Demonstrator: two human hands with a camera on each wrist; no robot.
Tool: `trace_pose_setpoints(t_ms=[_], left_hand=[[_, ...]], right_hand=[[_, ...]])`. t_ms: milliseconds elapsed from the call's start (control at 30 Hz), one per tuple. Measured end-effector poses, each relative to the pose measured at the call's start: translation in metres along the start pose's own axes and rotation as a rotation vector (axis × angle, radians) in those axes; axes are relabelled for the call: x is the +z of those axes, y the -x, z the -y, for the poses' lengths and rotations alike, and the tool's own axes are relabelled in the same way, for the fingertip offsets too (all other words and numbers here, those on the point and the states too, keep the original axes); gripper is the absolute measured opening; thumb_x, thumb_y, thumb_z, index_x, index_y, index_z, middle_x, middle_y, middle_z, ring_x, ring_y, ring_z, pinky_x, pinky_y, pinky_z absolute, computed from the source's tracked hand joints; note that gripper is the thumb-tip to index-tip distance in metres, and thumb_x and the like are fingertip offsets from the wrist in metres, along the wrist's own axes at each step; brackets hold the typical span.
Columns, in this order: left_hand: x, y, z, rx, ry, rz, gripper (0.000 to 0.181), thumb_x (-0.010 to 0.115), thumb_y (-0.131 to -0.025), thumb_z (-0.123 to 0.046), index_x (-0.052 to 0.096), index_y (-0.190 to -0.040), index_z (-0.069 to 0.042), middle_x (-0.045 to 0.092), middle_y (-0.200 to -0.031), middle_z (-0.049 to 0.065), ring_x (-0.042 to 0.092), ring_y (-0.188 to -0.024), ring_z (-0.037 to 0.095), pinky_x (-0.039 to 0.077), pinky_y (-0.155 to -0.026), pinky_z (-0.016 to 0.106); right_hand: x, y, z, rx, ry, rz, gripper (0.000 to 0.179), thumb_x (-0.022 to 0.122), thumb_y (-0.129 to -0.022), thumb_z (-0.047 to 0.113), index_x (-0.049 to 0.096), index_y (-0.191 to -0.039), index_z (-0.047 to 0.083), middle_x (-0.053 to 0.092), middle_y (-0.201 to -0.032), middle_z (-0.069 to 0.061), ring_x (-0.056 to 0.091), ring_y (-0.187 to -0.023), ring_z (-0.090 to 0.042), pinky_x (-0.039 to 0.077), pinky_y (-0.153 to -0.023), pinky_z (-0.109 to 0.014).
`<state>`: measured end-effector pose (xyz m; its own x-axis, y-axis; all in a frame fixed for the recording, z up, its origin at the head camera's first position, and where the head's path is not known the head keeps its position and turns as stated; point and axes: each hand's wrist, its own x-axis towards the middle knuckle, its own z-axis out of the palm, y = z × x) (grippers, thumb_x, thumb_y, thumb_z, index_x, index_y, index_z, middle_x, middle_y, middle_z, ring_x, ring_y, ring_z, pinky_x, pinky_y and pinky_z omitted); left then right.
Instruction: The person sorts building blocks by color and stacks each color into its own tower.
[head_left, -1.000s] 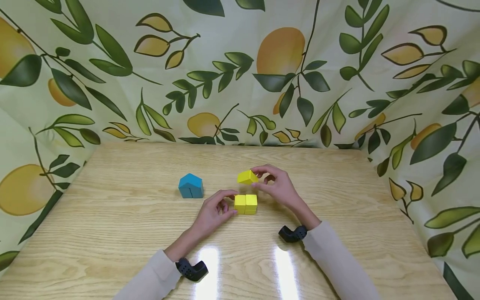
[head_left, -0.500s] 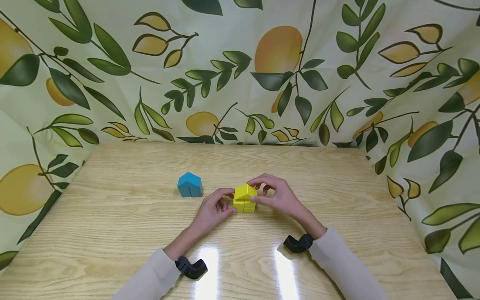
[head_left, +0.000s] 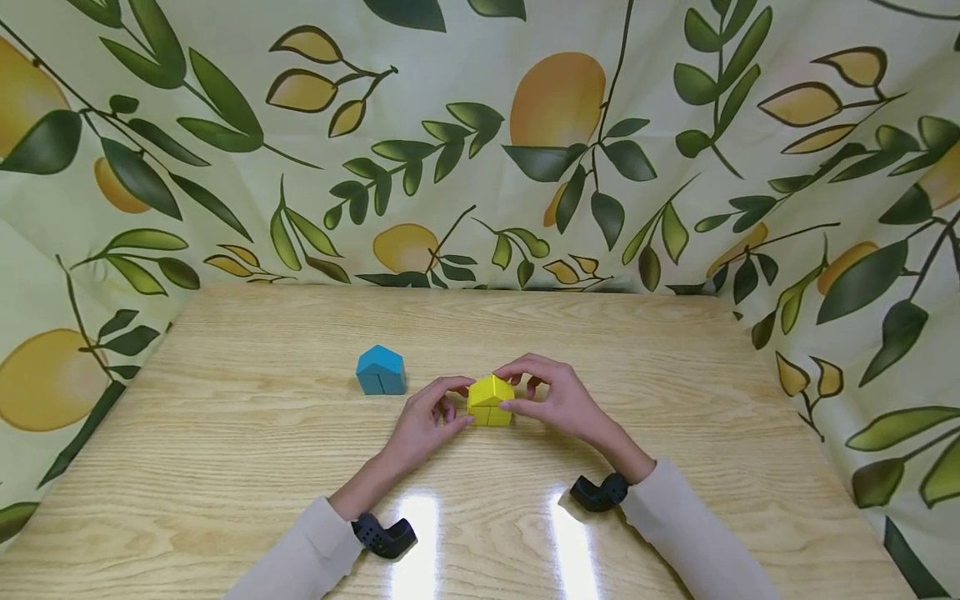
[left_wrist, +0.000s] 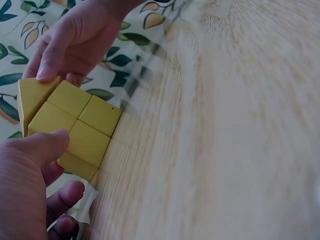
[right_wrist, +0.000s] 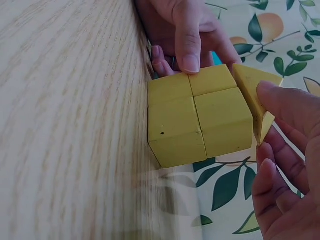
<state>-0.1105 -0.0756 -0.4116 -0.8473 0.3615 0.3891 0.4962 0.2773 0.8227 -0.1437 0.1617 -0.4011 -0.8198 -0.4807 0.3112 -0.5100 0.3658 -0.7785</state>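
Note:
A triangular yellow block [head_left: 491,390] tops a stack of yellow cubes [head_left: 489,416], giving a small house shape. My right hand [head_left: 553,398] pinches the triangular block between thumb and fingers at its right side. In the right wrist view, that block [right_wrist: 250,85] lies along the cubes' upper face, with a thin dark gap at one edge. From the left side, my left hand [head_left: 424,423] grips the cubes, thumb in front and index finger behind. The left wrist view shows its thumb lying on one cube [left_wrist: 87,142]. The far faces of the cubes are hidden.
A blue block house [head_left: 381,372] stands to the left of the yellow stack, a short way off on the wooden table [head_left: 285,467]. A fabric [head_left: 450,75] printed with fruit and leaves hangs behind the table and along its sides.
My right hand has brought the triangular block toward me and down, from behind the cubes onto their top, and levelled it there. The left hand has stayed at the cubes.

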Motion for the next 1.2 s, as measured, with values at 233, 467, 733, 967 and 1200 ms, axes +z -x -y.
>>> trace_pose_setpoints(t_ms=[233, 467, 733, 967, 1200], left_hand=[[0.002, -0.001, 0.000, 0.010, 0.006, 0.001, 0.042, 0.073, -0.080, 0.006, 0.060, -0.119, 0.000, 0.062, -0.100, 0.015, 0.052, -0.064, 0.023, 0.041, -0.055, 0.031], [0.002, 0.000, 0.002, 0.012, 0.006, -0.001, 0.042, 0.074, -0.080, 0.005, 0.060, -0.119, -0.001, 0.062, -0.100, 0.014, 0.052, -0.064, 0.021, 0.040, -0.055, 0.029], [0.000, 0.000, 0.003, 0.020, -0.002, -0.002, 0.042, 0.073, -0.080, 0.006, 0.060, -0.119, 0.000, 0.062, -0.099, 0.016, 0.052, -0.064, 0.022, 0.041, -0.055, 0.032], [0.001, 0.001, 0.003, 0.010, 0.002, -0.001, 0.043, 0.073, -0.080, 0.005, 0.060, -0.120, 0.000, 0.062, -0.100, 0.016, 0.053, -0.065, 0.024, 0.041, -0.055, 0.034], [0.001, 0.001, 0.003, 0.012, 0.000, -0.001, 0.042, 0.074, -0.080, 0.005, 0.060, -0.119, 0.000, 0.062, -0.100, 0.014, 0.052, -0.064, 0.023, 0.042, -0.055, 0.034]], right_hand=[[-0.004, 0.000, 0.024, 0.010, 0.021, -0.001, 0.036, 0.080, -0.076, 0.002, 0.069, -0.110, 0.005, 0.066, -0.102, -0.005, 0.056, -0.087, -0.026, 0.050, -0.068, -0.042], [-0.006, 0.000, 0.039, 0.009, 0.016, 0.008, 0.034, 0.079, -0.076, 0.001, 0.068, -0.109, 0.002, 0.066, -0.101, -0.008, 0.056, -0.087, -0.034, 0.049, -0.069, -0.042], [-0.005, -0.001, 0.035, 0.009, -0.016, 0.018, 0.035, 0.078, -0.077, 0.001, 0.067, -0.110, 0.002, 0.066, -0.103, -0.008, 0.056, -0.088, -0.034, 0.051, -0.071, -0.042], [-0.004, -0.001, 0.034, 0.002, -0.023, 0.023, 0.035, 0.078, -0.077, 0.000, 0.067, -0.110, 0.001, 0.065, -0.102, -0.009, 0.056, -0.088, -0.034, 0.051, -0.071, -0.041], [-0.005, -0.001, 0.034, 0.005, -0.022, 0.023, 0.035, 0.078, -0.077, 0.000, 0.067, -0.110, 0.002, 0.065, -0.102, -0.009, 0.056, -0.089, -0.035, 0.051, -0.071, -0.041]])
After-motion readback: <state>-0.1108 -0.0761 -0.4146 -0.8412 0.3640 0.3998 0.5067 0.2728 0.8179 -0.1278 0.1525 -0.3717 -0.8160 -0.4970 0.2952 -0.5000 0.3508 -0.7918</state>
